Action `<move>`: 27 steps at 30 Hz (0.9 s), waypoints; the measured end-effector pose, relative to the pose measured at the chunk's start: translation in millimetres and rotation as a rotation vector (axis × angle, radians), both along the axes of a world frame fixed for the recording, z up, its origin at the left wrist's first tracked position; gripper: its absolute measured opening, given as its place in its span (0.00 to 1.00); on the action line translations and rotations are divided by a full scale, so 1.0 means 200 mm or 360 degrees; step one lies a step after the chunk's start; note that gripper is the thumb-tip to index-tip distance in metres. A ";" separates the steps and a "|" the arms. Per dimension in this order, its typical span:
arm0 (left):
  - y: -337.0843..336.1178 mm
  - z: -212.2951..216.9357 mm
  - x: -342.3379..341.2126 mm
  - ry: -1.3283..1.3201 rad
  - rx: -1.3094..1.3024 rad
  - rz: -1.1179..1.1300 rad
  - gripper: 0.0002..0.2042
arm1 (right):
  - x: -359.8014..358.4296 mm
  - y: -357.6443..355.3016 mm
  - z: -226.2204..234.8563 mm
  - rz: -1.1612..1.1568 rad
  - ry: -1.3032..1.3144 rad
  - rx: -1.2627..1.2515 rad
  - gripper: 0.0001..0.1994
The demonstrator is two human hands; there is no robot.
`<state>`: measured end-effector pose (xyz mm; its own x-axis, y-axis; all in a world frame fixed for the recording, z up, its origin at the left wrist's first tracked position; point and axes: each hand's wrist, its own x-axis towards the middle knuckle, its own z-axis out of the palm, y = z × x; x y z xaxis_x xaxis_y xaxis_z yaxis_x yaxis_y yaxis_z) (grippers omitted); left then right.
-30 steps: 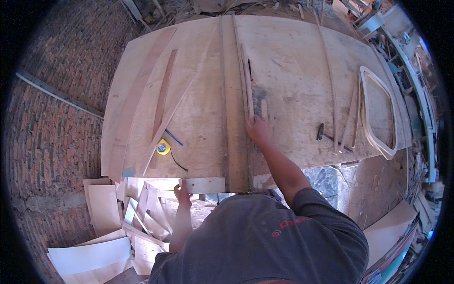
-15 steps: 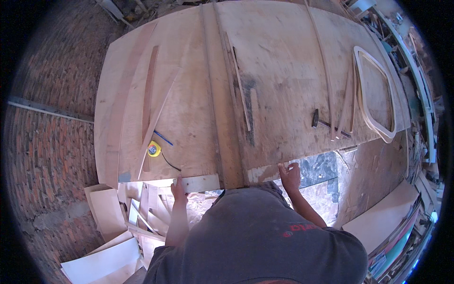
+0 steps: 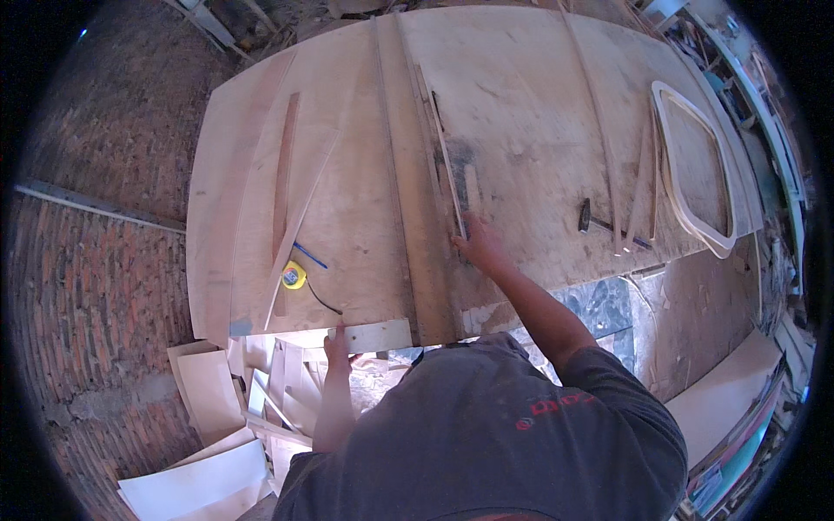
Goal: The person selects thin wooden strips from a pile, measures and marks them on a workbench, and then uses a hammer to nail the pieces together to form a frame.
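Note:
My right hand [image 3: 480, 245] reaches across the large plywood worktop [image 3: 530, 113], its fingers closed on the near end of a thin wooden strip [image 3: 448, 165]. That strip lies lengthwise beside a raised wooden batten [image 3: 421, 226]. At the near edge, my left hand [image 3: 336, 340] grips the left end of a short pale board [image 3: 382, 335], thumb on top; its other fingers are partly hidden. Just beyond it lies a yellow tape measure [image 3: 294, 276] with a dark cord or strap trailing toward my left hand. A blue pen [image 3: 309, 254] rests beside the tape measure.
On the right of the worktop lie a hammer [image 3: 586, 215], loose thin strips and a rounded wooden frame [image 3: 658, 156]. Longer strips [image 3: 304, 217] lie at left. Offcut boards [image 3: 208, 395] pile up below left, near a brick wall [image 3: 95, 295]. More sheets [image 3: 725, 391] lean at lower right.
My right hand has left the near edge on the right and moved forward and left to the thin strip, taking hold of its near end. My left hand stays on the pale board.

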<state>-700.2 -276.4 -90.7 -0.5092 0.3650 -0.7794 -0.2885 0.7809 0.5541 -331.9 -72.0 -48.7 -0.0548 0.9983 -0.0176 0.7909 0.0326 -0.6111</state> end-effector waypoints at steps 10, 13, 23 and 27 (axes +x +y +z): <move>-0.02 0.01 0.01 0.0040 0.0068 -0.0073 0.35 | -0.08 0.12 -0.15 -0.0260 0.0400 -0.0255 0.28; -0.01 0.01 0.01 0.0044 0.0060 -0.0054 0.33 | -0.07 0.12 -0.15 -0.0244 0.0220 -0.0199 0.26; -0.01 0.01 0.00 0.0027 0.0033 -0.0167 0.33 | -0.15 0.04 0.09 -0.0408 0.0148 -0.0370 0.26; -0.03 -0.03 -0.04 -0.0004 0.0071 -0.0096 0.37 | -0.02 -0.14 0.09 -0.0519 -0.0002 -0.0219 0.26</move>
<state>-707.9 -283.0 -96.0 -0.4830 0.4292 -0.7632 -0.2433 0.7715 0.5878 -335.9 -99.9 -30.8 0.2667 0.9516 -0.1529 0.7468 -0.3043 -0.5913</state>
